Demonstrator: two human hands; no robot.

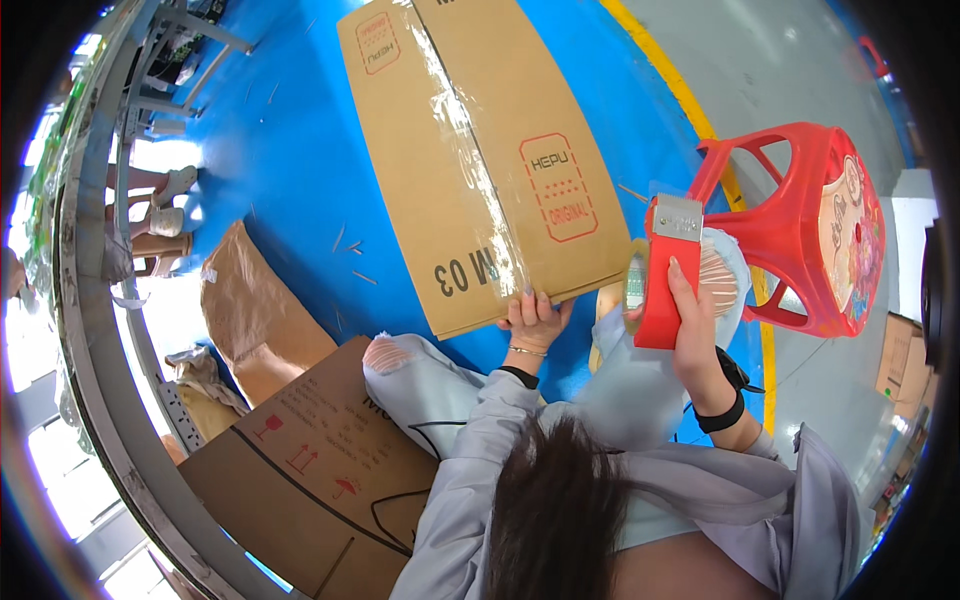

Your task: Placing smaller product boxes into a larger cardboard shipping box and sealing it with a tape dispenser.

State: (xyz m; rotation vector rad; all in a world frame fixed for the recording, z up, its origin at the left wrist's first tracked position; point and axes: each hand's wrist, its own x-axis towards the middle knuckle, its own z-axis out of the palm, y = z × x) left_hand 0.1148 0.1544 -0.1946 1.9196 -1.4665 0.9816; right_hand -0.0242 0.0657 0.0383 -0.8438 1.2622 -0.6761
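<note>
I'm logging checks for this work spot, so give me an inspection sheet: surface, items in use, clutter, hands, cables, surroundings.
Surface: blue floor with small scraps; yellow line to the right.
Items in use: large cardboard box, clear tape along its middle seam; red tape dispenser.
Clutter: brown paper and a printed carton, lower left.
Hands: left hand on the box's near edge; right hand gripping the dispenser.
Cables: thin black cord over the carton; its ends are unclear.
Surroundings: red stool, right; metal frame, left.
</note>
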